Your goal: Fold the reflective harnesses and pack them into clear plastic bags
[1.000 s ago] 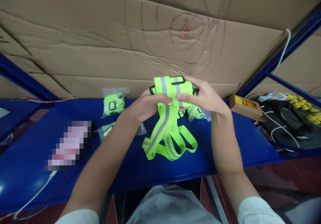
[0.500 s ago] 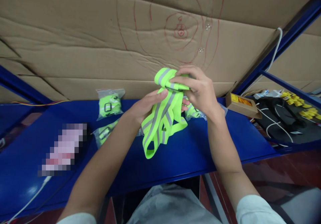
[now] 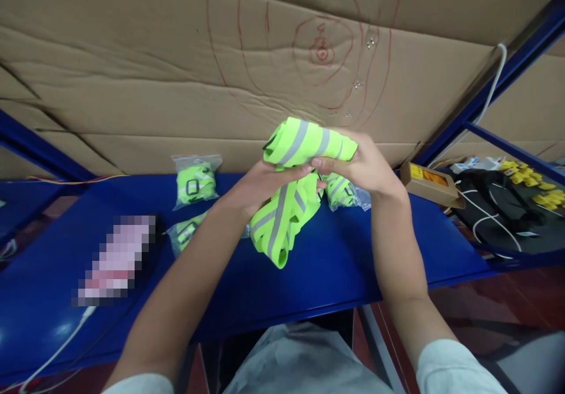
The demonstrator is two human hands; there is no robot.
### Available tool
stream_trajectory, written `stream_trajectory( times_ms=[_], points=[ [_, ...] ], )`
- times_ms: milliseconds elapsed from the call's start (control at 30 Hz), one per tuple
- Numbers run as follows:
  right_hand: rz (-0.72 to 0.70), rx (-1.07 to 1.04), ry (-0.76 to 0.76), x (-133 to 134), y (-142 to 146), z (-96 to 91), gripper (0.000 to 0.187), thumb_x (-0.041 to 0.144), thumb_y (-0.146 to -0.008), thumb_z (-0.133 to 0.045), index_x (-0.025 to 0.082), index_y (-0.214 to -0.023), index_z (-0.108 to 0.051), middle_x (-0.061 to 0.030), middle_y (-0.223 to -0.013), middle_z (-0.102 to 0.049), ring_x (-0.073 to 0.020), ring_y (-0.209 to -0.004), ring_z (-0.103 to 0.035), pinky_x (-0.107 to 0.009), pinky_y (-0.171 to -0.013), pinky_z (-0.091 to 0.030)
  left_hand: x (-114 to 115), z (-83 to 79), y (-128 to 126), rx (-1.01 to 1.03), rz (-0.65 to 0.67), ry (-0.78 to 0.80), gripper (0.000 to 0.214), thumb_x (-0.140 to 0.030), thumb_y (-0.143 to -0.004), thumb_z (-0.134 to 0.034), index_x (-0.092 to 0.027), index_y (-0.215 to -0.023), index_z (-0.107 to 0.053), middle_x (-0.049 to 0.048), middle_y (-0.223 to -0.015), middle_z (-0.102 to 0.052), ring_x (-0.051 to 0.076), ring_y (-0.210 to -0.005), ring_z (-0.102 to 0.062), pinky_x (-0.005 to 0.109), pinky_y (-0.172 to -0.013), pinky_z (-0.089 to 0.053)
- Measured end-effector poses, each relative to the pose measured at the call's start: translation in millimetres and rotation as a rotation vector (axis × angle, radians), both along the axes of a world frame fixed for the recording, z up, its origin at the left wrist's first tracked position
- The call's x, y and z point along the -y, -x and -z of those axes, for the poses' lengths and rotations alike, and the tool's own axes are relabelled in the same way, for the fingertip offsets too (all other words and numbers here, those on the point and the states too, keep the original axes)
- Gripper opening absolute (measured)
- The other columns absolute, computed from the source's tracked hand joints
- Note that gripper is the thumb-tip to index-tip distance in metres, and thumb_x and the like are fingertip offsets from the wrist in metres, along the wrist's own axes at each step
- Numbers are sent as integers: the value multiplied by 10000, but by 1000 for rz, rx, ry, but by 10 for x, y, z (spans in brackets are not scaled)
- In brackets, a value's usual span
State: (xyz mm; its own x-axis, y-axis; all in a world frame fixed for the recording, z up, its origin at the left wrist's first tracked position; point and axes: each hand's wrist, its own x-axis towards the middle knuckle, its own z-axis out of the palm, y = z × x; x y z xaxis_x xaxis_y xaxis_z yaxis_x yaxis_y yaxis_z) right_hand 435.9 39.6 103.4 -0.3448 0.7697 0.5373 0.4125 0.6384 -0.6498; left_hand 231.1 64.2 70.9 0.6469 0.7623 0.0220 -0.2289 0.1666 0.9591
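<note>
Both hands hold a neon yellow-green reflective strap [image 3: 282, 217] with grey stripes above the blue table. My left hand [image 3: 269, 182] grips it from the left, its thumb laid across the band and some fingers hidden behind. My right hand [image 3: 359, 161] is closed on the upper folded part from the right, thumb in front, other fingers out of sight behind the band. Loops of the strap hang below my left hand. Behind them, a clear bag with a folded strap [image 3: 339, 191] lies on the table.
More bagged straps, one upright [image 3: 194, 183] and one partly behind my left forearm [image 3: 188, 232], lie left. A blurred pinkish device [image 3: 119, 255] with a white cable sits farther left. At right are an open cardboard box [image 3: 430, 185] and yellow pieces [image 3: 525, 176]. A cardboard wall [image 3: 176, 99] stands behind.
The upper part of the strap is now spread into a wider fold across both hands. My right hand has turned, bringing its thumb to the front. The hanging loops have drawn up closer together.
</note>
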Motion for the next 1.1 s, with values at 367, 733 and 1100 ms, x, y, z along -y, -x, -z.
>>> stream_trajectory(
  times_ms=[367,733,1100],
  points=[
    [196,373,-404,66,95,-6,594,200,-868,-715,426,-1403,-590,35,-1570,-497,-339,-1495,-390,-622,-1233,-308,-83,85,11,271,218,32,556,-516,-733,-855,-118,-1109,-760,152,-1064,-788,348,-1002,-758,430,-884,-641],
    [-22,91,-76,-8,-143,-50,692,593,-768,-801,234,-1337,-641,-80,-1333,-686,-289,-1279,-614,-466,-1135,-467,-149,102,-2,60,32,-184,519,-175,-597,-946,-167,-1083,-762,87,-1088,-786,286,-990,-748,351,-850,-614],
    [163,221,-440,72,51,23,396,229,-954,-602,292,-1340,-664,-1,-1377,-682,-252,-1284,-630,-441,-1129,-478,-105,248,-220,180,81,85,347,-197,-662,-901,-163,-984,-775,56,-947,-795,236,-871,-765,337,-853,-598]
  ],
)
